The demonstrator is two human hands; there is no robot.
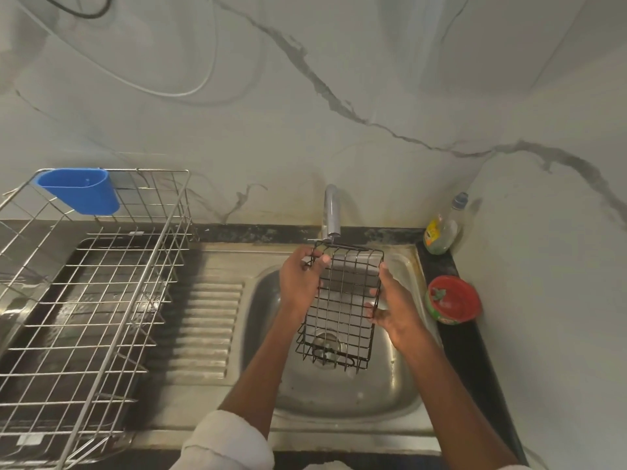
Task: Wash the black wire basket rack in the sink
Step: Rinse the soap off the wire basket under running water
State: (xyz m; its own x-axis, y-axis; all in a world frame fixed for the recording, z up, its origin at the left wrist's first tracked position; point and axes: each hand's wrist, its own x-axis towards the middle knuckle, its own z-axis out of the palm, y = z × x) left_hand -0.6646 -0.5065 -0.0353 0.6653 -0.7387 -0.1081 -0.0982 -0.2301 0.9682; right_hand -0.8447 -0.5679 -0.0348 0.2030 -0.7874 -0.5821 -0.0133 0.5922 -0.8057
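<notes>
The black wire basket rack (pixel 341 310) hangs tilted over the steel sink (pixel 400 391), its top end just under the chrome tap (pixel 330 212). My left hand (pixel 300 281) grips its upper left edge, fingers curled round the wires. On the right side, my right hand (pixel 393 308) holds the rack's edge with fingertips hooked through the grid. The sink drain (pixel 326 346) shows through the lower wires. No water stream is visible from the tap.
A large metal dish rack (pixel 91 300) with a blue plastic cup (pixel 79 189) stands on the left over a dark tray. The ribbed drainboard (pixel 203 327) lies between it and the basin. A dish-soap bottle (pixel 441 228) and a red tub (pixel 453 300) sit on the right ledge.
</notes>
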